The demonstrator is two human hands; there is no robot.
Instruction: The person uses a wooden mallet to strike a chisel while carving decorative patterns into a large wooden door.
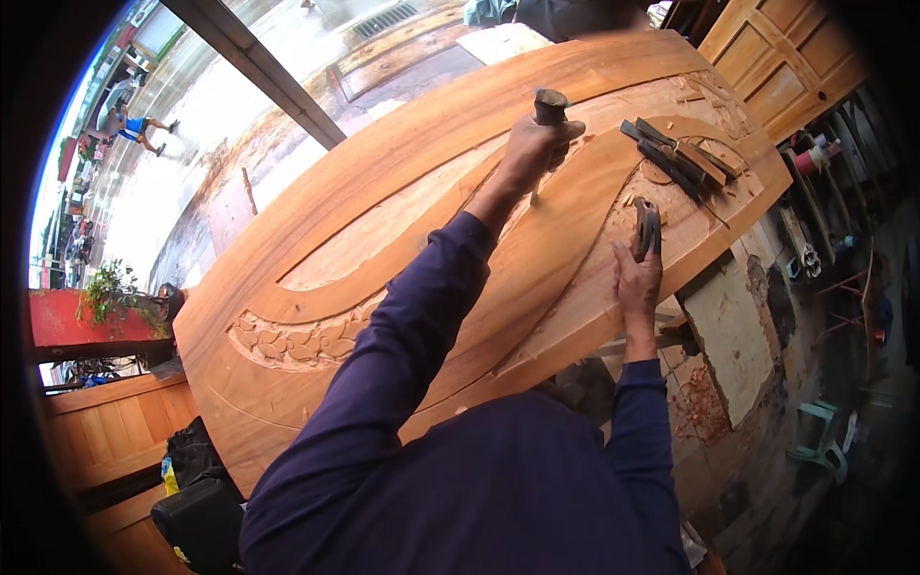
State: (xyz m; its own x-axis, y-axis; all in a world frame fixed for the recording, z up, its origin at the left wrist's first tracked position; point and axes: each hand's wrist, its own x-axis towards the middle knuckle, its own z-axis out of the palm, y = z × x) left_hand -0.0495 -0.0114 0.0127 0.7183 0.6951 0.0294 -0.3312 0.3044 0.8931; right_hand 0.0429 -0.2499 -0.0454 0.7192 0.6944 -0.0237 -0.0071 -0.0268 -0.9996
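Observation:
My left hand grips a dark-handled chisel upright, its blade down on the carved wooden panel. Lower and to the right, my right hand is closed on a dark tool, possibly a mallet, held over the panel's near part. Several dark carving chisels lie in a pile just beyond it, among shavings. A leafy carved band runs along the panel's left end, beside recessed areas and smooth curved raised strips.
Panelled wooden doors stand at upper right and lower left. Dark bags sit left of me. A pale board and green plastic stool are at right. A planter stands at left. Outside, a person is on the wet pavement.

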